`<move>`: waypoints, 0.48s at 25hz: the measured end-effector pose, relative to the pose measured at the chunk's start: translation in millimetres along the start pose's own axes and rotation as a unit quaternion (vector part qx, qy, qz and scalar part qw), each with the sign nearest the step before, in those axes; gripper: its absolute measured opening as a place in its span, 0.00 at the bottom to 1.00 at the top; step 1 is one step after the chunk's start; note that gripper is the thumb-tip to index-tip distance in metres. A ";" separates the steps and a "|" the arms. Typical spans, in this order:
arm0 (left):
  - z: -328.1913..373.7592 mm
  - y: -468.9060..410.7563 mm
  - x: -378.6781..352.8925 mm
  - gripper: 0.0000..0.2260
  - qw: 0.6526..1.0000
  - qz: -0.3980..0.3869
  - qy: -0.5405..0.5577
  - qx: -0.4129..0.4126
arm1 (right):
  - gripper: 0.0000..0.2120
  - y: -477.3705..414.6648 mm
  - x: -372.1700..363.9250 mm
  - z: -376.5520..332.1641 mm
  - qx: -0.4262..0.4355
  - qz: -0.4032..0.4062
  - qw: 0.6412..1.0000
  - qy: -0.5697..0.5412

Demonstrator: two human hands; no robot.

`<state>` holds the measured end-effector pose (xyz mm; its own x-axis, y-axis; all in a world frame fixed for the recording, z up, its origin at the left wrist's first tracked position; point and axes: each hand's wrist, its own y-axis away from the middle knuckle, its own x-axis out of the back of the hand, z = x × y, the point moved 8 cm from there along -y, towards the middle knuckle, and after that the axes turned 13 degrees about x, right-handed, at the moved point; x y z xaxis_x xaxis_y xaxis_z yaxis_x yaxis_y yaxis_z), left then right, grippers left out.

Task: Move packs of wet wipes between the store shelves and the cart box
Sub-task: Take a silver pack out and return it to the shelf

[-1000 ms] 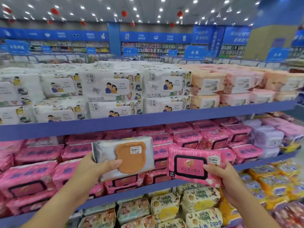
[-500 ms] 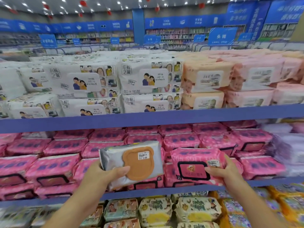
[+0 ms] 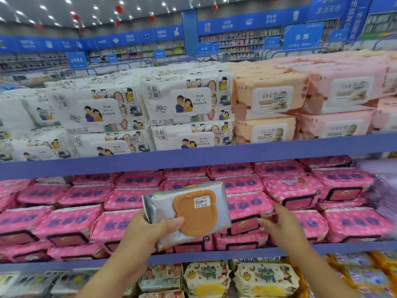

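The silver pack of wet wipes (image 3: 186, 211), with an orange bear-shaped lid (image 3: 199, 221) and a price sticker, is being held tilted in front of the middle shelf (image 3: 214, 254). The left hand (image 3: 146, 231) is gripping its lower left end, with the thumb lying on the front. The right hand (image 3: 283, 224) is gripping the right end of a pink pack (image 3: 245, 208), which is sitting on the pink stacks of this shelf, partly behind the silver one.

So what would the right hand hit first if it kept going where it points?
The pink pack: the right hand seems to pinch its end. Going on would likely press it into the pink stack behind, though depth is unclear.
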<state>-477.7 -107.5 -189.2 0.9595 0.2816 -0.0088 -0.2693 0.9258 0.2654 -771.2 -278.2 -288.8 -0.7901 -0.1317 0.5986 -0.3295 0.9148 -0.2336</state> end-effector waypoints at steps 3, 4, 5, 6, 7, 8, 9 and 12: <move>1.9 0.4 -22.1 0.08 1.000 -0.014 0.020 0.000 | 0.20 1.7 0.9 -2.1 -0.011 -0.020 1.000 0.017; 6.2 2.0 -28.9 0.10 1.000 -0.019 0.017 -0.003 | 0.23 1.8 2.3 -2.5 -0.014 -0.015 1.000 0.015; 6.7 0.7 -33.3 0.13 0.999 -0.037 0.020 -0.007 | 0.27 3.8 4.9 -4.0 -0.026 -0.003 1.000 0.009; 10.2 1.2 -38.8 0.17 0.999 -0.049 0.015 -0.010 | 0.31 6.3 9.4 -7.2 -0.036 0.019 0.999 0.007; 11.8 -0.1 -40.7 0.21 0.998 -0.058 0.014 -0.011 | 0.33 8.7 14.1 -10.3 -0.041 0.036 0.999 0.001; 15.4 0.7 -43.5 0.23 0.998 -0.060 0.009 -0.011 | 0.34 10.8 19.0 -14.6 -0.039 0.050 0.998 -0.005; 17.8 -0.2 -45.9 0.23 0.997 -0.070 0.010 -0.016 | 0.34 11.7 23.5 -17.5 -0.035 0.059 0.998 -0.007; 30.2 1.0 -54.4 0.20 0.996 -0.078 -0.002 -0.030 | 0.27 14.5 38.2 -32.8 -0.011 0.074 0.997 -0.017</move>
<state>-527.7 -129.6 -159.4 0.9904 0.1318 -0.0423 -0.1206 0.9716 0.2038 -789.3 -257.5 -244.2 -0.8461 -0.0062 0.5330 -0.1962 0.9333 -0.3006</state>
